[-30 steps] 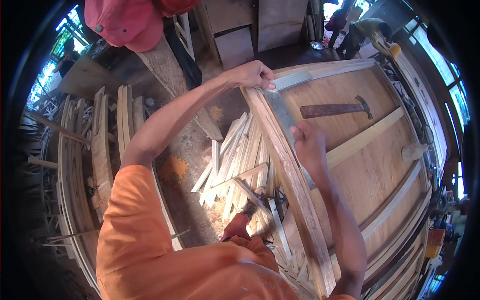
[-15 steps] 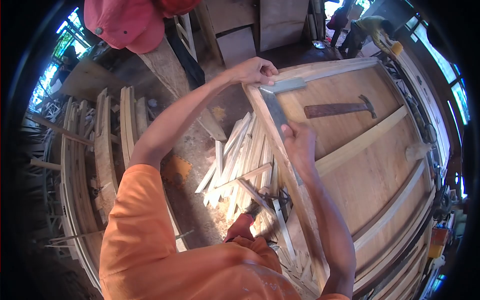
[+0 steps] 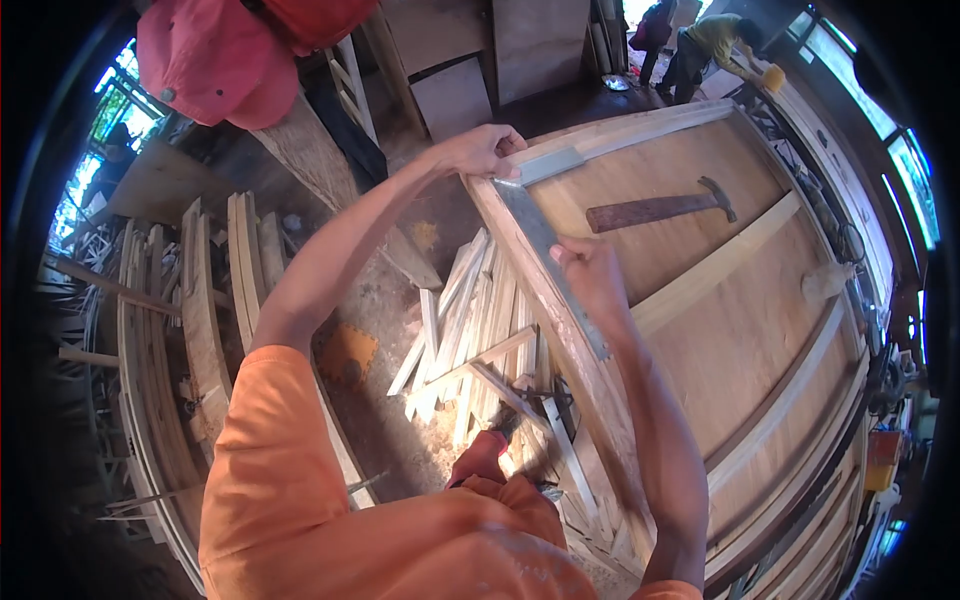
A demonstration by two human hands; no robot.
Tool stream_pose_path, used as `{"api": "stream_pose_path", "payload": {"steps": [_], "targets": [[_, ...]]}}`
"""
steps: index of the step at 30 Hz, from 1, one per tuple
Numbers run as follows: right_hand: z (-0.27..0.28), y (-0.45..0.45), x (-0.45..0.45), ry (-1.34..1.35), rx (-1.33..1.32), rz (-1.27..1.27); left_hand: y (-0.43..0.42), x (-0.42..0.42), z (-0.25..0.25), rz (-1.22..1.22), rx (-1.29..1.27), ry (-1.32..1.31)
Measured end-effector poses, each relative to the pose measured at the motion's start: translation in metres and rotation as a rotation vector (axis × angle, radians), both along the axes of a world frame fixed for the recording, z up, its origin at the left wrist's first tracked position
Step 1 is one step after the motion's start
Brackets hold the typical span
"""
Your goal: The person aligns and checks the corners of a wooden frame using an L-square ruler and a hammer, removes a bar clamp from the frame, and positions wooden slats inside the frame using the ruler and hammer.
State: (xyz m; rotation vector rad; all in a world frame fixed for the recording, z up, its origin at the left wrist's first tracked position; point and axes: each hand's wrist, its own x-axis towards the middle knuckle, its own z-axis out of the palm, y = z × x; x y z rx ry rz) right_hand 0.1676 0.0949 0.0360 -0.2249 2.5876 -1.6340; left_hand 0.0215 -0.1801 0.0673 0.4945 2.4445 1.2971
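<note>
A metal try square [image 3: 527,218] lies at the near-left corner of a wooden frame [image 3: 505,220], its long blade along the side rail. Its thicker grey stock [image 3: 555,165] runs along the end rail. My left hand [image 3: 483,152] is at the corner, fingers bent and pinched against the square's end. Over the blade, my right hand [image 3: 595,282] is closed, thumb along the metal; its other fingertips are partly hidden. A claw hammer [image 3: 660,210] with a dark wooden handle rests on the plywood panel [image 3: 725,310] inside the frame.
A crosspiece [image 3: 720,262] spans the panel. Cut wood strips [image 3: 465,340] lie piled on the floor below. Long boards [image 3: 205,320] stand at left. A red cap [image 3: 215,65] hangs on a post. A person [image 3: 705,55] bends over work at the far right.
The view has shifted slightly, so the frame and hammer appear further left. My right thumb has lifted or slid a little along the blade; my left hand stays at the corner.
</note>
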Motion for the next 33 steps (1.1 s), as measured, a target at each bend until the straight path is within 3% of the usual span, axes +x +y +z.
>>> {"api": "stream_pose_path", "payload": {"steps": [4, 6, 13, 17, 21, 23, 27, 30, 33], "targets": [[0.000, 0.001, -0.006, -0.117, -0.037, 0.047, 0.021, 0.000, 0.009, 0.035, -0.101, 0.028], [0.002, 0.000, -0.010, -0.101, -0.053, 0.038, 0.030, 0.003, 0.005, 0.023, -0.239, 0.211], [0.011, 0.013, -0.010, -0.160, 0.046, 0.114, 0.036, 0.010, -0.031, 0.065, -0.054, 0.349], [0.019, 0.015, -0.015, -0.220, 0.057, 0.178, 0.038, 0.019, -0.026, 0.083, -0.048, 0.212], [0.019, 0.037, -0.021, -0.227, 0.074, 0.162, 0.038, 0.021, -0.027, 0.029, 0.030, 0.241], [0.021, 0.064, -0.020, 0.087, 0.076, 0.114, 0.041, 0.025, -0.025, 0.041, 0.044, 0.241], [0.027, 0.136, -0.006, 0.184, -0.023, -0.115, 0.041, 0.023, -0.031, 0.097, 0.045, 0.279], [0.022, 0.198, 0.008, 0.328, 0.049, -0.385, 0.041, 0.018, -0.037, 0.124, 0.046, 0.297], [-0.009, 0.262, 0.010, 0.115, 0.261, -0.512, 0.037, 0.015, -0.038, 0.161, 0.062, 0.241]]}}
